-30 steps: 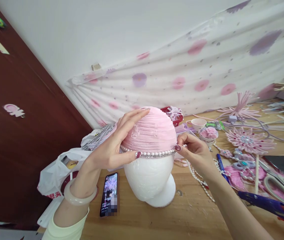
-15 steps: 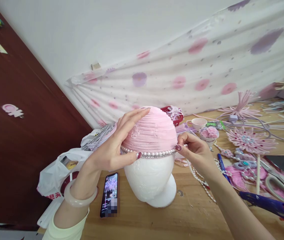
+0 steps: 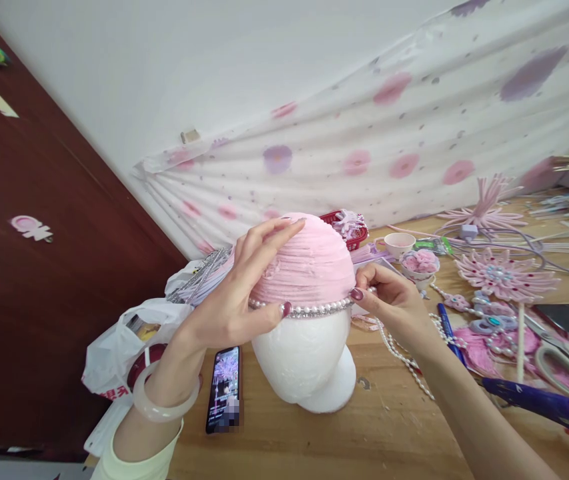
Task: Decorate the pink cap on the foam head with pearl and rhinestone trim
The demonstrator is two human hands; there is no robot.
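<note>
Head view: our spread left hand [image 3: 239, 297] nudges rightward, seemingly bracing the pink cap [image 3: 317, 263] nearer our right hand [image 3: 391, 300], pinching the pearl strand [image 3: 314, 311].

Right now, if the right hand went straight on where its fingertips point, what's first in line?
Likely the pink cap, at its pearl-trimmed lower edge; the right hand has its fingertips beside it, contact unclear in depth.

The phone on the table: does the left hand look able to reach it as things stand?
Probably yes: the phone lies near the left hand and nothing seems to lie on it, though this hand would first have to leave the pink cap.
</note>
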